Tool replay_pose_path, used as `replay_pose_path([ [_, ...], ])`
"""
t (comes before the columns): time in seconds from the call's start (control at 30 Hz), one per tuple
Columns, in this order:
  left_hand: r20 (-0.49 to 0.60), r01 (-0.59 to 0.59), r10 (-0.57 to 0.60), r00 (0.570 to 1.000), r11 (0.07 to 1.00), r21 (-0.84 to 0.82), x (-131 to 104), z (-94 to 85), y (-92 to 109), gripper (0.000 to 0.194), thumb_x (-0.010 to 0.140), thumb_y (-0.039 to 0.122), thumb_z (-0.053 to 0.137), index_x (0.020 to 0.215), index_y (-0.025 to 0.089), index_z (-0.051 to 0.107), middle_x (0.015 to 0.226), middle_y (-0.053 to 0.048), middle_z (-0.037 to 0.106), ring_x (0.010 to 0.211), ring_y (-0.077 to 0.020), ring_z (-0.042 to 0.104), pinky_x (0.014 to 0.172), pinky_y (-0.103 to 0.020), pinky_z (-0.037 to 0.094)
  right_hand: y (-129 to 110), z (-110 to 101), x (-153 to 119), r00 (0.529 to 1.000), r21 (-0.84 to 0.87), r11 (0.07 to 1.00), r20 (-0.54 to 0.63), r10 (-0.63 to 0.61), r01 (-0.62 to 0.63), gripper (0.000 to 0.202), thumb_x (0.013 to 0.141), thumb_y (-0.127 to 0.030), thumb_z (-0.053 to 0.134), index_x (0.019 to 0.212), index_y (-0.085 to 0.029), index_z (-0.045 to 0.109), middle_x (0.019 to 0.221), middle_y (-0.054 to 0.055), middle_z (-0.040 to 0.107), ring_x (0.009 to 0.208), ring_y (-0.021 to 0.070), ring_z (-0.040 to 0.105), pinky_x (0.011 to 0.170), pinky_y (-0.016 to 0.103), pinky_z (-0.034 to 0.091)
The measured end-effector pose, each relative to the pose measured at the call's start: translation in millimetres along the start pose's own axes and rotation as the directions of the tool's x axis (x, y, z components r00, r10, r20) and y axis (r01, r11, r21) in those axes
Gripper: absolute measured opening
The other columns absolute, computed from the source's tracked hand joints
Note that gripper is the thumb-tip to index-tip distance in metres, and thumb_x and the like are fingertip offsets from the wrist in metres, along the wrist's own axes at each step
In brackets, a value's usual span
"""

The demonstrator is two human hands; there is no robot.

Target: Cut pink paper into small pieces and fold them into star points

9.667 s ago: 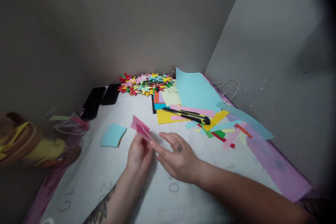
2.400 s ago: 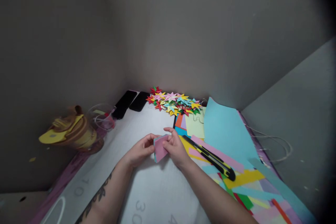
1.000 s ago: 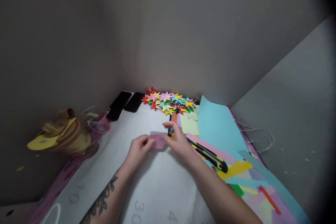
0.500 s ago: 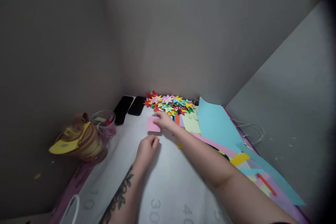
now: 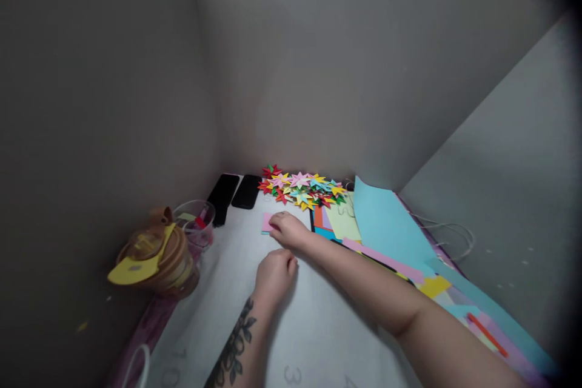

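My right hand (image 5: 287, 229) rests at the right edge of a small pink paper square (image 5: 267, 222), its curled fingers gripping it. A thin blue edge shows beneath the pink sheet. Nearer to me, my left hand (image 5: 275, 276) is curled closed above the white sheet (image 5: 313, 327), thumb against the fingers. Whatever it may hold is hidden from this angle. Beyond the right hand lies a pile of folded paper stars (image 5: 300, 188) in red, yellow, pink, green and blue.
Two black phones (image 5: 246, 191) lie at the back left. A clear plastic cup (image 5: 200, 221) and a brown-lidded container (image 5: 159, 254) with a yellow piece on top stand at the left. Along the right are a large blue sheet (image 5: 386, 218), coloured paper strips and a white cable (image 5: 454, 230).
The pink square, raised with a shadow under it before, has come down over a blue edge with my right hand. My left hand stays curled. The camera view has shifted.
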State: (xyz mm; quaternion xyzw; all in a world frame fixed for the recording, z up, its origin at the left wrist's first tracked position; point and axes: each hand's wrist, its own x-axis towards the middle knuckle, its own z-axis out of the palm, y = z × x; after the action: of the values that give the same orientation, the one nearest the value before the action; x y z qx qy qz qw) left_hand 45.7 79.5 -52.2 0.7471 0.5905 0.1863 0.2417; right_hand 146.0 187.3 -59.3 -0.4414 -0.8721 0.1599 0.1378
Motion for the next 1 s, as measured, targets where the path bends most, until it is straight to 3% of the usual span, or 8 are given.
replay_pose_path([
  [0.13,0.022,0.005,-0.005,1.0,1.0,0.011,1,-1.3,0,0.024,0.085,0.02,0.044,0.076,0.018,0.066,0.083,-0.006,0.068,0.077,-0.0184,0.059,0.064,-0.028,0.033,6,-6,8,0.998,-0.017,1.0,0.065,0.007,-0.006,0.007,0.074,-0.021,0.067,0.079,-0.018,0.07,0.084,0.005,0.068,0.085,0.0191,0.057,0.076,0.026,0.039],
  [0.3,0.04,-0.009,0.008,0.999,1.0,0.017,0,-1.1,-1,0.024,0.085,0.021,0.045,0.079,0.018,0.068,0.088,-0.007,0.068,0.081,-0.0188,0.06,0.068,-0.028,0.036,13,-15,14,0.99,-0.008,1.0,0.135,0.028,-0.028,0.015,0.069,-0.022,0.071,0.084,-0.02,0.073,0.079,0.001,0.07,0.075,0.0165,0.06,0.064,0.023,0.037],
  [0.6,0.064,-0.021,0.018,0.998,0.999,0.041,0,1.3,-1,0.024,0.086,0.024,0.046,0.082,0.018,0.069,0.09,-0.008,0.066,0.083,-0.0191,0.06,0.07,-0.028,0.038,8,-15,12,0.988,-0.038,0.999,0.155,-0.001,0.007,0.02,0.065,-0.015,0.068,0.085,-0.018,0.071,0.086,0.005,0.068,0.079,0.0187,0.057,0.067,0.025,0.036],
  [1.0,0.046,-0.041,0.041,0.998,0.999,-0.004,-1,2.1,-2,0.022,0.085,0.022,0.047,0.082,0.018,0.069,0.09,-0.008,0.065,0.084,-0.0198,0.059,0.074,-0.029,0.039,10,-26,14,0.981,0.017,0.998,0.188,0.058,-0.062,0.024,0.063,-0.017,0.073,0.086,-0.022,0.075,0.081,0.001,0.071,0.072,0.0179,0.06,0.06,0.024,0.035],
])
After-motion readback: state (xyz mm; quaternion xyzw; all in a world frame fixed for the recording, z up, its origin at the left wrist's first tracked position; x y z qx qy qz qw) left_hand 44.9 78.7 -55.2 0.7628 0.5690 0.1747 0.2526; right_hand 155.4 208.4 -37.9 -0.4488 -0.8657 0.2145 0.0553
